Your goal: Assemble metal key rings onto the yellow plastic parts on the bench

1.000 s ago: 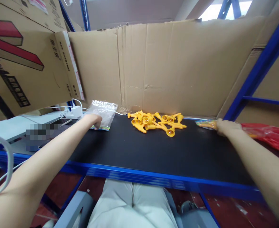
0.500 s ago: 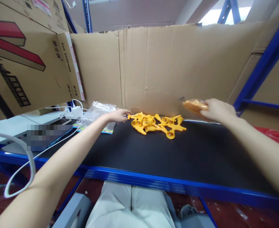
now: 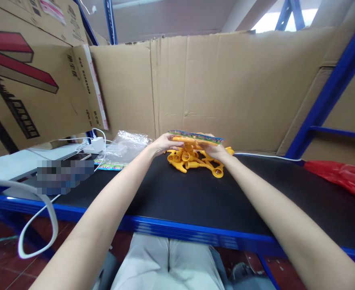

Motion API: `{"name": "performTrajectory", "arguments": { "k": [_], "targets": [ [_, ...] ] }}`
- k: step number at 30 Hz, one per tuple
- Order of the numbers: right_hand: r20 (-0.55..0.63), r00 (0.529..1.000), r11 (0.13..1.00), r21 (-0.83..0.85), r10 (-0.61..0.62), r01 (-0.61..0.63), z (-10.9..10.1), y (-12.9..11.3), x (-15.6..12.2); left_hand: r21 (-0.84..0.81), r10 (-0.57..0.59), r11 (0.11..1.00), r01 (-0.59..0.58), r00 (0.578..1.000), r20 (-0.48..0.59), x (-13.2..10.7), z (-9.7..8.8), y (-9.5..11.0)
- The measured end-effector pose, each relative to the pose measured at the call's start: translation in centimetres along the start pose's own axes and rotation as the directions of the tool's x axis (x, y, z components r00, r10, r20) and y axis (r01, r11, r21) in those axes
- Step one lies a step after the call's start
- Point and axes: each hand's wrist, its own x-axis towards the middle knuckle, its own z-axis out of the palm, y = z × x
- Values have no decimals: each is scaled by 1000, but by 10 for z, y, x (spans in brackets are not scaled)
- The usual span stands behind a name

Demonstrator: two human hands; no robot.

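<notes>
A clear plastic packet of orange pieces (image 3: 192,140), with a colourful printed strip along its top edge, is held between my two hands above the pile. My left hand (image 3: 164,143) grips its left end, thumb toward me. At the other end, my right hand (image 3: 216,151) holds the packet, its fingers partly hidden behind it. Right below lies a heap of yellow-orange plastic pieces (image 3: 192,164) with flared cups, some showing something shiny inside. Left of my left hand, clear plastic bags (image 3: 127,147) with a colourful printed edge lie flat.
The black tabletop (image 3: 195,201) has a blue metal front edge (image 3: 195,231). A cardboard sheet (image 3: 240,88) stands behind it. At left are a large printed carton (image 3: 44,80), a white charger (image 3: 95,145) and cables. A red plastic bag (image 3: 337,175) lies at right.
My right hand has brought the packet from the right to above the heap. My left hand has moved right, off the table by the bags, and now grips the packet's left end.
</notes>
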Motion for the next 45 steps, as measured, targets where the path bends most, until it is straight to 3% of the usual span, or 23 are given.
{"name": "performTrajectory", "arguments": {
  "k": [4,7,10,12,14,19,26,30,32,35,39,43,45],
  "targets": [
    [-123,982,957,-238,141,-167,-3,8,-10,16,41,999,-39,996,-85,7,16,1],
    [-114,948,898,-303,298,-319,-15,11,-21,77,-20,996,35,982,-186,17,30,-1],
    [28,939,933,-120,344,-338,-31,11,-28,90,-26,994,57,950,-311,30,42,-2],
    [126,954,952,109,274,-288,-40,7,-31,47,-13,998,33,924,-381,37,49,-2],
    [143,966,916,311,217,-252,-48,1,-34,-9,-17,1000,14,911,-412,42,54,0],
    [88,950,807,509,299,-301,-61,-13,-36,-74,25,995,-60,916,-401,50,58,2],
    [237,931,551,754,279,-358,-73,-13,-30,92,118,991,-96,953,-280,52,49,3],
    [23,903,563,775,428,-287,-72,-20,-21,333,322,914,-233,915,-243,56,48,1],
    [-95,864,567,789,494,-237,-72,-26,-16,355,348,900,-254,909,-232,60,48,-2],
    [-83,816,512,814,571,-275,-77,-38,-7,293,317,929,-224,891,-325,68,47,-4],
    [-23,785,417,857,619,-303,-91,-52,7,92,242,969,-228,811,-532,73,47,8],
    [-58,789,498,804,611,-327,-100,-67,20,-23,68,995,-93,859,-507,72,47,23],
    [-45,811,542,765,584,-347,-102,-73,26,-39,29,998,-58,851,-524,71,42,28]
  ]
}}
